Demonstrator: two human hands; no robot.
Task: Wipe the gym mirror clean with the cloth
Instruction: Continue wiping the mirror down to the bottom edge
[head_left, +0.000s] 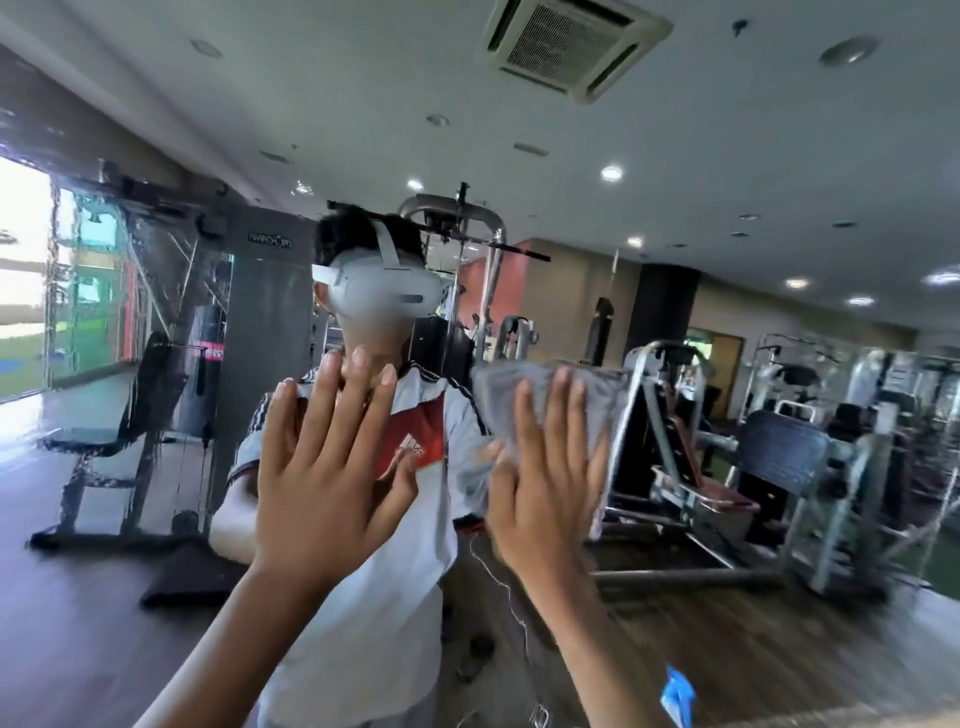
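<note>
The gym mirror (156, 364) fills the whole view and shows wet streaks on its left part. My left hand (327, 467) lies flat against the glass with straight, spread fingers and holds nothing. To its right, my right hand (545, 483) presses a grey cloth (566, 389) flat on the mirror with straight fingers. The cloth sticks out above and to the right of the fingertips. My own reflection, in a white and red shirt with a headset, stands behind both hands.
The mirror reflects gym machines (727, 467) on the right, a bench and a cable station (156, 415) on the left, a dark mat (192, 571) on the wooden floor and a bright window at far left. A blue object (678, 696) shows at the bottom right.
</note>
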